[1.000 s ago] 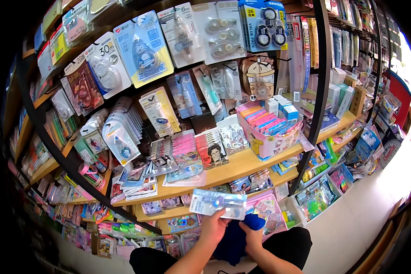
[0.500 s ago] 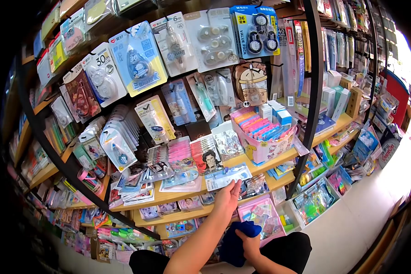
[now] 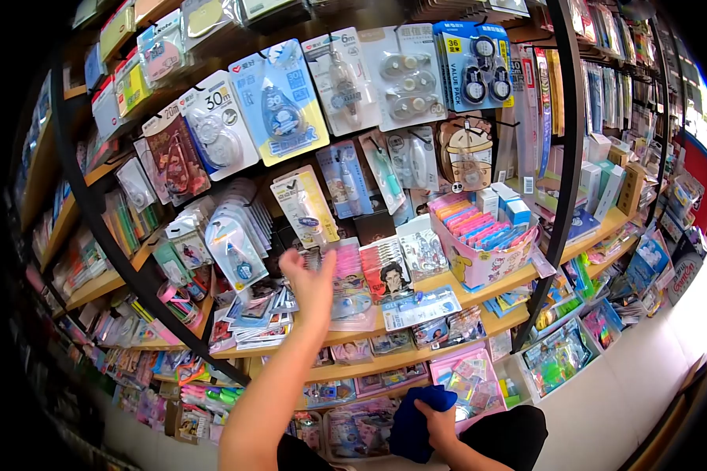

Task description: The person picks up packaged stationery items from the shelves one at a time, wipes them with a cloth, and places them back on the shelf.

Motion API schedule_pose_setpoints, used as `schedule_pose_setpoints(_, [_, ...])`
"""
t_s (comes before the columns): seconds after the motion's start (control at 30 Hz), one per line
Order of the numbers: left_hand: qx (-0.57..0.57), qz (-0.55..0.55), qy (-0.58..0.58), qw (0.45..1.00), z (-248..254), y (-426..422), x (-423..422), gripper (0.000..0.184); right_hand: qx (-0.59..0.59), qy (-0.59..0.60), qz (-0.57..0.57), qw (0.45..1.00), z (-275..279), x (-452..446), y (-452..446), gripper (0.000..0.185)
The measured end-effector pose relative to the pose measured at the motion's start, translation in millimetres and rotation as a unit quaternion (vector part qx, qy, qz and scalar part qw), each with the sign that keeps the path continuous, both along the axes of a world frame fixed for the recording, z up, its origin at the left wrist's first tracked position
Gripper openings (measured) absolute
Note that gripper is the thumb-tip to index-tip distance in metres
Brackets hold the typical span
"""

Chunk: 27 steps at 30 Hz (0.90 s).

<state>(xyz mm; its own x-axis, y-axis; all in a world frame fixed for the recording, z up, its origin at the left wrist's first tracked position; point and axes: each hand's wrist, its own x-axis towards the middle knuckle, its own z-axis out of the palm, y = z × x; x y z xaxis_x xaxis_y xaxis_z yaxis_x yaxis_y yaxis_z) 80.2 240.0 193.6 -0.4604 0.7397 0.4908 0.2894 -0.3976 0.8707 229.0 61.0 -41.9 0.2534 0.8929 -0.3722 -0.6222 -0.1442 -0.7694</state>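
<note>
My left hand (image 3: pixel 309 284) is over the shelf, in front of the small hanging packs. Its thumb and fingers are apart, and nothing shows between them. Just to its right is a row of pink packets (image 3: pixel 349 271), and a yellow and white carded correction tape (image 3: pixel 305 206) hangs above it. A blue and white blister pack (image 3: pixel 421 307) lies flat at the shelf's front edge, apart from both hands. Low by my knee, my right hand (image 3: pixel 438 422) is closed around a dark blue cloth (image 3: pixel 413 424), which hangs bunched.
Carded correction tapes (image 3: pixel 280 106) hang on hooks above. A pink bin (image 3: pixel 479 261) of colourful packets stands to the right, before a black upright post (image 3: pixel 564 157). Stacked cards (image 3: pixel 251 322) lie at left. Below are a pink tray (image 3: pixel 491 396) and a white bin (image 3: pixel 538 381).
My left hand has left the blue and white blister pack and moved left to the packets. The view has shifted slightly. My right hand still grips the cloth.
</note>
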Motion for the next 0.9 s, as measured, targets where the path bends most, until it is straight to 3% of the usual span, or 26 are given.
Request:
schedule_pose_setpoints(0.13, [0.012, 0.088, 0.116, 0.989, 16.1, 55.2, -20.0, 0.091, 0.022, -0.044, 0.006, 0.999, -14.3, -3.2, 6.1, 0.019])
schedule_pose_setpoints(0.37, [-0.116, 0.142, 0.136, 0.973, 37.5, 55.1, -16.0, 0.075, 0.000, -0.076, -0.006, 0.997, -33.1, -6.5, 11.6, 0.023])
schedule_pose_setpoints(0.47, [-0.051, 0.146, 0.113, 0.982, 30.5, 51.4, -18.1, 0.060, 0.005, -0.095, 0.009, 0.995, -33.3, -8.3, 13.7, 0.025])
schedule_pose_setpoints(0.6, [0.015, 0.035, 0.082, 0.996, 25.9, 51.4, -26.1, 0.040, 0.035, -0.137, 0.024, 0.990, -30.8, -9.5, 13.3, 0.027])
schedule_pose_setpoints(0.73, [0.003, -0.122, -0.084, 0.989, 45.9, 6.6, -11.0, 0.033, 0.015, -0.127, 0.006, 0.992, -31.6, -12.8, 13.8, 0.027])
schedule_pose_setpoints(0.9, [0.022, -0.184, -0.122, 0.975, 43.1, -29.6, -13.3, 0.031, 0.009, -0.121, 0.010, 0.993, -39.5, -13.1, 14.6, 0.025])
